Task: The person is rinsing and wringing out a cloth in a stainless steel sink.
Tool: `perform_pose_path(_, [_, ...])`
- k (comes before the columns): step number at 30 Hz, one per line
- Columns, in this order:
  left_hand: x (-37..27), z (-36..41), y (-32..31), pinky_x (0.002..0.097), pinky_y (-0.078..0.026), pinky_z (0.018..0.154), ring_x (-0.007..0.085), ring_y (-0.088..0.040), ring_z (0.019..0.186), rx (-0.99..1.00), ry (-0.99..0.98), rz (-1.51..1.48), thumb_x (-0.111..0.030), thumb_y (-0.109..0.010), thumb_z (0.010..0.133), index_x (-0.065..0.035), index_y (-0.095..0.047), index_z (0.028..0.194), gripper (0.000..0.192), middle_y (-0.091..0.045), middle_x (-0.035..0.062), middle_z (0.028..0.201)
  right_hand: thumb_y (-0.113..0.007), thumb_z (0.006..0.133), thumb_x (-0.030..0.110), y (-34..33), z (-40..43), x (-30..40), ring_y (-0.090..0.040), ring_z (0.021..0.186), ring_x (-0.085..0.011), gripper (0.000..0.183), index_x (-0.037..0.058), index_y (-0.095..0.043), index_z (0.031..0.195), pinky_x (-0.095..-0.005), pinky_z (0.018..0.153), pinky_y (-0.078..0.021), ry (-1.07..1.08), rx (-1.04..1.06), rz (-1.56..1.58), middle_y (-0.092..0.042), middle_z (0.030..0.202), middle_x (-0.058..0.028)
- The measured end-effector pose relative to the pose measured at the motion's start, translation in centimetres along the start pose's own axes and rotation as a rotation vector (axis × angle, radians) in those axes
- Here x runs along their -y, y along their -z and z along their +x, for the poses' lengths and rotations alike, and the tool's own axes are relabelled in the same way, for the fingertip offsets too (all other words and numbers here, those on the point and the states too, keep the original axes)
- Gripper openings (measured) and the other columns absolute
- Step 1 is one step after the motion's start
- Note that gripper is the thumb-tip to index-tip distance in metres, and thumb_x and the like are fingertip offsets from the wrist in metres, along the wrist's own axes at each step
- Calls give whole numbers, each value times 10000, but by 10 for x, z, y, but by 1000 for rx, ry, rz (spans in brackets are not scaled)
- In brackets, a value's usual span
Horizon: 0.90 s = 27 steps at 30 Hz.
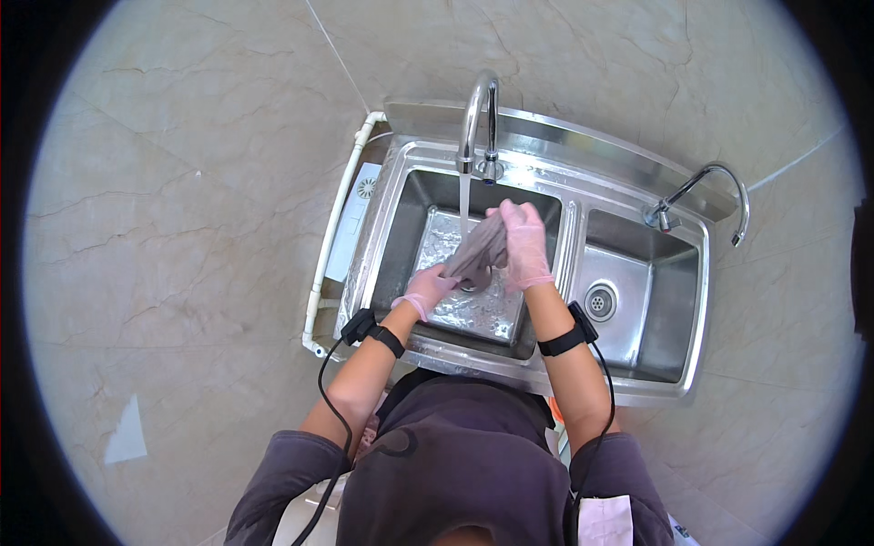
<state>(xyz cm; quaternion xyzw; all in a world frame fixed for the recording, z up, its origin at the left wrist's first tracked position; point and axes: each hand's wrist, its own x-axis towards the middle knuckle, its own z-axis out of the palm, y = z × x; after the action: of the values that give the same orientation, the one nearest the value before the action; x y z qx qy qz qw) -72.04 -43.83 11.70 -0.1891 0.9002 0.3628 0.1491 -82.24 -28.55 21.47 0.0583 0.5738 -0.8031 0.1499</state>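
Note:
A wet grey cloth is stretched between my two gloved hands, above the left basin of a stainless steel double sink. My left hand, in a thin pink glove, grips its lower left end. Higher up and to the right, my right hand, gloved the same way, is closed on the other end. Water runs from the chrome gooseneck faucet beside the cloth; whether the stream touches it I cannot tell. The cloth and my hands partly hide the basin's drain.
On the right is a second basin with a strainer drain and its own faucet, turned outward. A white pipe runs along the sink's left side. Black cables hang from bands on both my forearms.

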Motion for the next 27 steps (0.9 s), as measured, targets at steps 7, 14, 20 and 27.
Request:
perform_pose_path(7, [-16, 8, 1, 274, -453, 680, 144, -552, 817, 190, -109, -1418, -189, -465, 884, -95, -491, 1012, 161, -554, 46, 882, -714, 671, 165, 29, -9, -2, -538, 925, -178, 508, 45, -523, 1125, -286, 781, -442, 285, 342, -675, -568, 1017, -99])
perform_pose_path(14, [-44, 12, 5, 342, -469, 776, 185, -542, 924, 137, -57, -1435, -235, -379, 932, -99, -408, 1123, 236, -516, 78, 1032, -721, 629, 203, 40, -7, -59, -529, 1000, -279, 324, 18, -610, 871, -325, 853, -415, 39, 310, -1034, -555, 1090, -138])
perform_pose_path(20, [-39, 1, -2, 334, -459, 813, 198, -552, 974, 302, 262, -1753, -405, -363, 921, -115, -463, 1115, 363, -541, 74, 1036, -685, 676, 217, -1, -41, -56, -549, 890, -311, 265, -10, -580, 761, -341, 815, -420, 431, 292, -687, -580, 964, -154])
perform_pose_path(27, [-72, -3, 12, 284, -440, 604, 140, -548, 723, 391, 183, -1423, -445, -295, 920, -162, -539, 1014, 386, -587, 7, 857, -560, 751, 287, -2, -10, -57, -553, 843, -342, 301, -8, -616, 765, -383, 753, -431, 312, -55, -916, -569, 905, -179])
